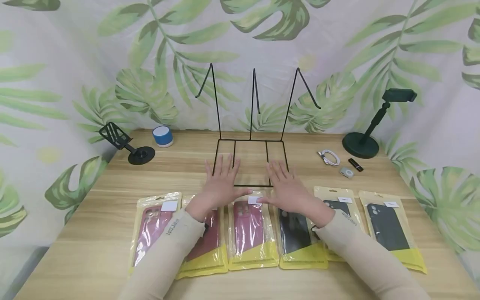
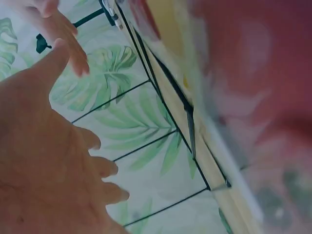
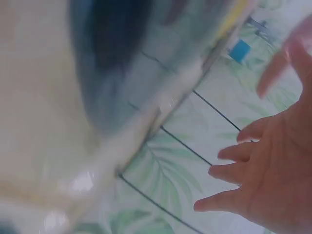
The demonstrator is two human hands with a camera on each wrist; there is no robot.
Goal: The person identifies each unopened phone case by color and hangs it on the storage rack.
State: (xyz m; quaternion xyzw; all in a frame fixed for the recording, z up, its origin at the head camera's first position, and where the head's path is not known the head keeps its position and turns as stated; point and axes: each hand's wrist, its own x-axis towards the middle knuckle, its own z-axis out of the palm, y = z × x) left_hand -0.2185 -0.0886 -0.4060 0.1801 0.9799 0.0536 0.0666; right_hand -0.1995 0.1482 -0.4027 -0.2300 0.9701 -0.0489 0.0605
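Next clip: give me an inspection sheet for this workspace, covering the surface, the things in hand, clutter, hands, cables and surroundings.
Surface: wooden table, light grain.
Things in hand: black wire display rack at centre back; six bagged phone cases in a front row, three red, three black; red middle case lies nearest both hands.
Clutter: blue speaker, black phone stand, green phone holder, USB stick, small grey player.
Hands: left hand and right hand flat, fingers spread, holding nothing.
Cables: coiled white cable.
Surroundings: leaf-print cloth backdrop.

Glossy plastic pouches (image 1: 252, 233) lie on a wood-grain table (image 1: 93, 216).
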